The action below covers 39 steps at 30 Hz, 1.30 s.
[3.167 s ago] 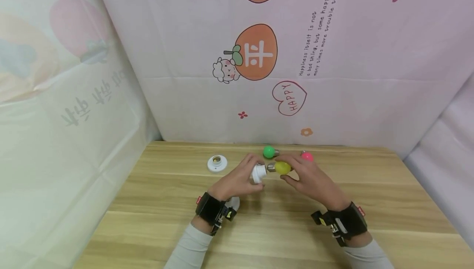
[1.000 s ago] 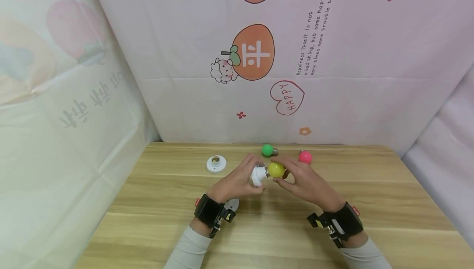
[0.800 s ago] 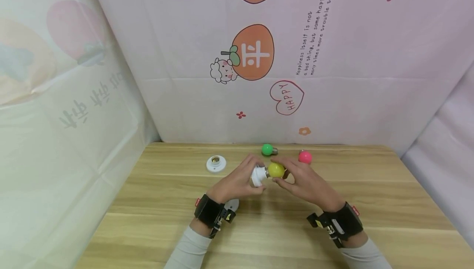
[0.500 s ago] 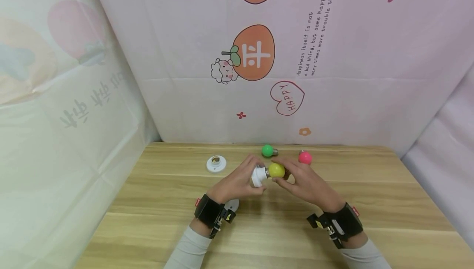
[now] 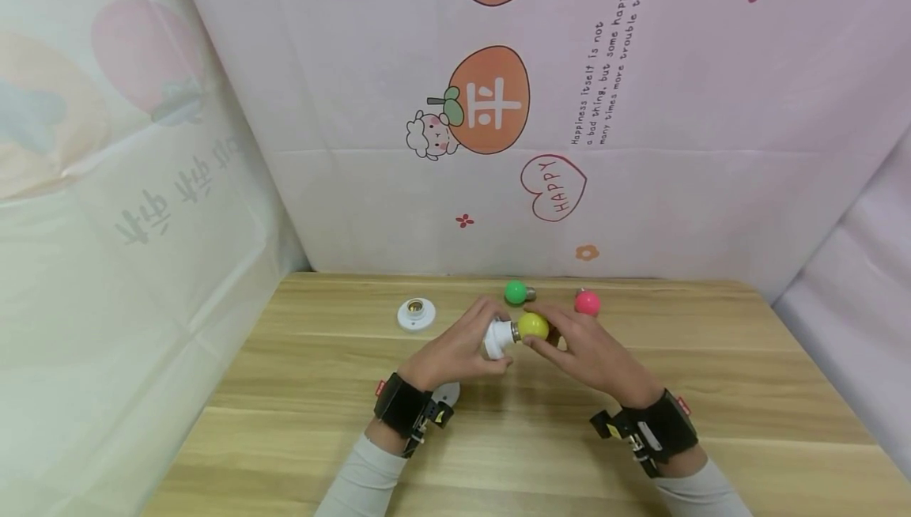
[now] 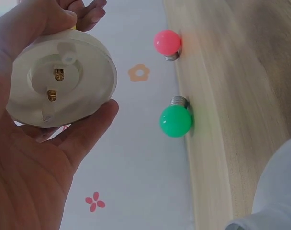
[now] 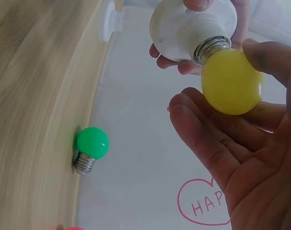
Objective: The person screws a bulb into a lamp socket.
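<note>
My left hand [image 5: 455, 352] grips a white round lamp holder [image 5: 500, 337] by its base, fingers and thumb on its rim. In the left wrist view, two brass screws show in the underside of the holder [image 6: 69, 96]. My right hand [image 5: 591, 351] has its thumb and fingers around a yellow light bulb [image 5: 533, 327]. The screw base of the yellow bulb [image 7: 234, 81] sits at the mouth of the holder, part of its metal thread still showing. Both are held above the table, the bulb lying sideways to the right of the holder.
A green bulb [image 5: 515, 292] and a pink bulb [image 5: 587, 303] lie near the back of the wooden table [image 5: 320, 406]. Another white lamp holder [image 5: 416, 314] stands at back left. A further white holder [image 5: 447, 394] is partly hidden beneath the left wrist. Printed cloth hangs behind.
The yellow bulb was apart from the lamp holder about three seconds ago; my right hand has brought it left, its thread into the holder's mouth. Since then, the right fingers have shifted slightly on the bulb.
</note>
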### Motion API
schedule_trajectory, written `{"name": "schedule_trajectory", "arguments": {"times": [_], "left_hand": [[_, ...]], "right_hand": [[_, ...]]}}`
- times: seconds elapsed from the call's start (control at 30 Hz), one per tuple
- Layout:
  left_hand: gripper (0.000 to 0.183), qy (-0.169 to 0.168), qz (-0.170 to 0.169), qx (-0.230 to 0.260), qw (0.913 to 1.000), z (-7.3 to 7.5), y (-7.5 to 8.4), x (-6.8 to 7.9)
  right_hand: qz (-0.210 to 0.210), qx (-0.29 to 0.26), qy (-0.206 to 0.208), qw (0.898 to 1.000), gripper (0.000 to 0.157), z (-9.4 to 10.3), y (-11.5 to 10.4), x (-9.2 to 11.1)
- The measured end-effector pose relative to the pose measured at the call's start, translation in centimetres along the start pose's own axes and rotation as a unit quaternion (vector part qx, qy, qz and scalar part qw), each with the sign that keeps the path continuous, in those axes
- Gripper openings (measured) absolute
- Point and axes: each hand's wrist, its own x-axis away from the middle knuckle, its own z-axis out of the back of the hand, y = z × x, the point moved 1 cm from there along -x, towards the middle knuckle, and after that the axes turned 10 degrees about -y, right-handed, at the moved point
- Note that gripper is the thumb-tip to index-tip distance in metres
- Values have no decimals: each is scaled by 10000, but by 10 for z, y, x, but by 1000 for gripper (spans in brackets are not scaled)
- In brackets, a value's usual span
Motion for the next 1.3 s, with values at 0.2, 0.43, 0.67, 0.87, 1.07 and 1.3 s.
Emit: {"name": "schedule_trajectory", "arguments": {"times": [0.2, 0.43, 0.67, 0.87, 1.07, 1.3], "left_hand": [[50, -20, -25, 11, 10000, 0, -1, 0], [50, -28, -5, -70, 10000, 0, -1, 0], [49, -61, 45, 38, 10000, 0, -1, 1], [50, 19, 52, 62, 10000, 1, -1, 1], [50, 25, 30, 177, 9998, 1, 1, 0], [51, 12, -4, 138, 9999, 2, 2, 1]], "right_hand": [[-42, 151, 127, 9998, 51, -1, 0, 0], [55, -107, 153, 9998, 49, -3, 2, -2], [209, -209, 192, 9994, 52, -1, 0, -2], [268, -225, 128, 9993, 56, 1, -1, -2], [347, -192, 135, 9991, 54, 2, 1, -2], [376, -280, 147, 9988, 53, 2, 1, -1]]}}
